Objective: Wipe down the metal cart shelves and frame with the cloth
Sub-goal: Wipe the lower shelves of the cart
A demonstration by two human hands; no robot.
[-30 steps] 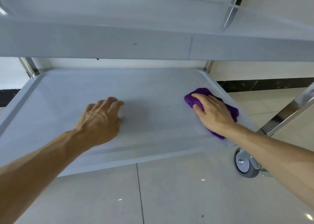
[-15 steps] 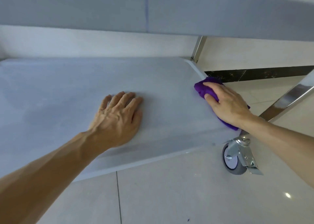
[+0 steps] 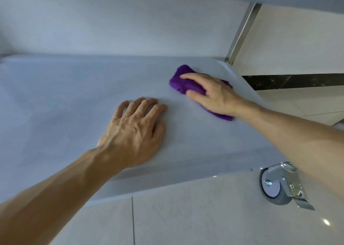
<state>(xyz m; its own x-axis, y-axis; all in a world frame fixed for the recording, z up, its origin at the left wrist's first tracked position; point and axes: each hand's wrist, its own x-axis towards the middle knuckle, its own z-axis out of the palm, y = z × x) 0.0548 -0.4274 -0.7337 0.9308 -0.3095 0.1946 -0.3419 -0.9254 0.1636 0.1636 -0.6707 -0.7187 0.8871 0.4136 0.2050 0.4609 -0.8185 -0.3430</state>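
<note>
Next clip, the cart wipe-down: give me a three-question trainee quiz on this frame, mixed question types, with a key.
1. True or false: the left hand lies flat, palm down, on the grey metal lower shelf with nothing under it.
2. Multiple choice: the crumpled purple cloth sits (A) under the right hand near the shelf's right edge, (B) on the pale tiled floor, (C) beside the chrome caster wheel.
3. Fill in: the shiny metal upright post rises from the shelf's far ____ corner.

Key: 1 true; 2 A; 3 right.
</note>
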